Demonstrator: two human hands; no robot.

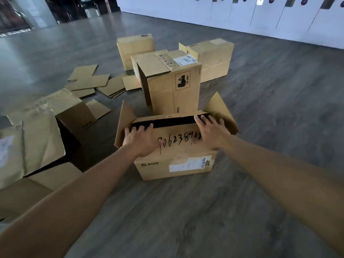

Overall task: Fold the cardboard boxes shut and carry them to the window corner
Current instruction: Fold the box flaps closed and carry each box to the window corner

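Observation:
A brown PICO cardboard box [175, 164] with a handwritten number stands on the floor in front of me. Its near top flap is folded down, a dark gap shows behind it, and the two side flaps stick up. My left hand [141, 140] presses flat on the left part of that flap, fingers at the gap's edge. My right hand [210, 133] presses on the right part, fingers spread over the flap's far edge. Behind it a taller box [171, 84] lies on its side with its open end to the left.
Two more boxes [135, 47] [214, 58] stand further back. Flat cardboard sheets [93, 82] lie scattered on the grey floor at left. Crumpled open boxes [42, 131] sit at near left. A white panelled wall [260, 17] runs along the back right.

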